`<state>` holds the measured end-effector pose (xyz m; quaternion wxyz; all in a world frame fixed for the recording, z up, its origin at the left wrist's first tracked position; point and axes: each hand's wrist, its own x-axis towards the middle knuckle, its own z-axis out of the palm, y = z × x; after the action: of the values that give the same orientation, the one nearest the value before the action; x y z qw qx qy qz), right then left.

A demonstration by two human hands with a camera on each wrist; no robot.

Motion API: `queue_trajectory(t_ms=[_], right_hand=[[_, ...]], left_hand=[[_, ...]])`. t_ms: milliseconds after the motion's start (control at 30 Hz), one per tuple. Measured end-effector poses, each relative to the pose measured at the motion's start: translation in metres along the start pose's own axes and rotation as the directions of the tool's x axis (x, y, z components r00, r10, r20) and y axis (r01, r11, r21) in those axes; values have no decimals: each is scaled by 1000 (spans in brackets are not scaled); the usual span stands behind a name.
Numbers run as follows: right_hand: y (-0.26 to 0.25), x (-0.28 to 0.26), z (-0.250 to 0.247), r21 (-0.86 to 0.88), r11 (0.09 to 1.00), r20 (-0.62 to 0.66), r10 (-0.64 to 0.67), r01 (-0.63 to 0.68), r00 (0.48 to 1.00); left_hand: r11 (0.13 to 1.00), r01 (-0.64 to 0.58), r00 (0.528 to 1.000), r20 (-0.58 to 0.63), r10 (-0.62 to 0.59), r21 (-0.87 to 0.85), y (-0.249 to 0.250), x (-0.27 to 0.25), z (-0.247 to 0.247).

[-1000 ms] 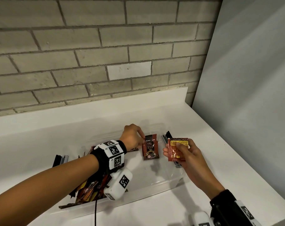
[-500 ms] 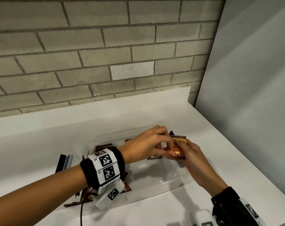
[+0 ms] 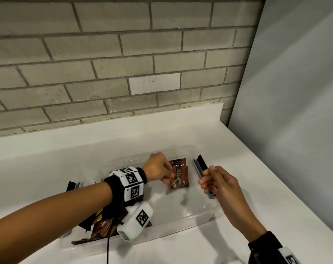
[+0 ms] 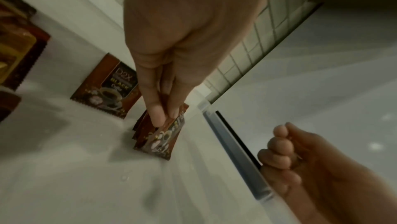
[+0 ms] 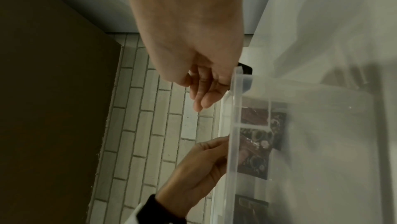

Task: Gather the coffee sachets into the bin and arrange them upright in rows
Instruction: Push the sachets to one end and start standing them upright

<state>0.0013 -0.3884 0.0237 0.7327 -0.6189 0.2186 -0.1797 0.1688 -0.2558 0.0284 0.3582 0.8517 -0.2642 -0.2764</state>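
A clear plastic bin (image 3: pixel 190 216) sits on the white counter. At its far right end my left hand (image 3: pixel 170 177) pinches the top of a brown coffee sachet (image 3: pixel 180 181) that stands upright on the bin floor. The left wrist view shows the fingers (image 4: pixel 156 115) on that sachet (image 4: pixel 161 141), with thin sachet edges pressed against it. Another sachet (image 4: pixel 107 90) stands behind, against the back wall. A loose pile of sachets (image 3: pixel 102 225) lies at the bin's left end, partly under my forearm. My right hand (image 3: pixel 205 180) hovers at the right rim, loosely curled and empty.
A grey and black latch (image 3: pixel 199 165) sits on the bin's right rim beside my right hand, and another latch (image 3: pixel 74 185) on the left rim. A brick wall (image 3: pixel 123 63) stands behind the counter. A grey panel (image 3: pixel 295 111) closes off the right side.
The red sachet passed from my right hand to my left, which carried it down into the bin beside the standing one. The right hand drew back to the rim, empty.
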Motion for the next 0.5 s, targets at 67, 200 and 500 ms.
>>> queue_trajectory(t_ms=[67, 200, 500], right_hand=[[-3, -3, 1, -82, 997, 28, -7, 9, 1000], [-17, -6, 11, -354, 933, 237, 27, 60, 971], [-28, -9, 69, -725, 384, 688, 383, 571, 616]], left_hand=[[999, 36, 999, 22, -36, 5, -3, 7, 5], [992, 95, 995, 2, -95, 88, -7, 17, 10], [960, 146, 989, -40, -140, 238, 3, 11, 7]])
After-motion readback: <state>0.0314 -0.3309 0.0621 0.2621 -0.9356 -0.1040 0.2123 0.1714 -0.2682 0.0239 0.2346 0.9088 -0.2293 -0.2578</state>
